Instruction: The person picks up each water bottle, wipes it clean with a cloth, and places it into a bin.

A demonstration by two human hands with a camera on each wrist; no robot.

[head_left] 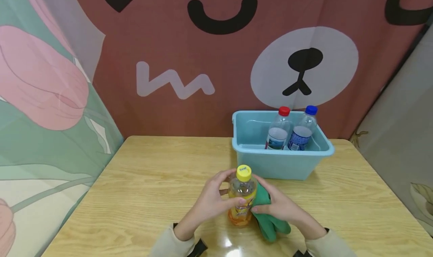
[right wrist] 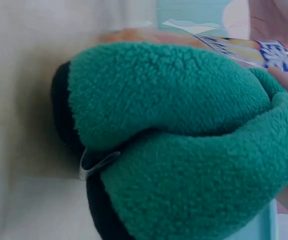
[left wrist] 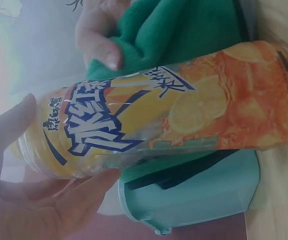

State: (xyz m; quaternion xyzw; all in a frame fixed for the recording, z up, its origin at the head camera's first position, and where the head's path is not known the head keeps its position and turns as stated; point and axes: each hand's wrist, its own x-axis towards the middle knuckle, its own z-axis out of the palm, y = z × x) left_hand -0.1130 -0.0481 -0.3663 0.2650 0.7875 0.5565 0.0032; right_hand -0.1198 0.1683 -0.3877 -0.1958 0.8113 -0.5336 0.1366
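A yellow-capped iced tea bottle (head_left: pixel 241 215) with an orange and yellow label stands upright at the table's front middle, its base right at the tabletop. My left hand (head_left: pixel 212 197) grips it around the upper part, thumb across the front. My right hand (head_left: pixel 282 204) holds a folded green cloth (head_left: pixel 268 225) against the bottle's right side. Fluffy pile, black edging and a small loop show on the cloth (right wrist: pixel 174 95) in the right wrist view. In the left wrist view the label (left wrist: pixel 99 115) faces the camera, with the cloth behind the bottle.
Behind the hands, a light blue bin (head_left: pixel 270 167) stands on the wooden table (head_left: pixel 152 182). It holds a red-capped bottle (head_left: pixel 278 133) and a blue-capped bottle (head_left: pixel 301 133), both leaning. A printed curtain (head_left: pixel 169 110) hangs along the table's back edge.
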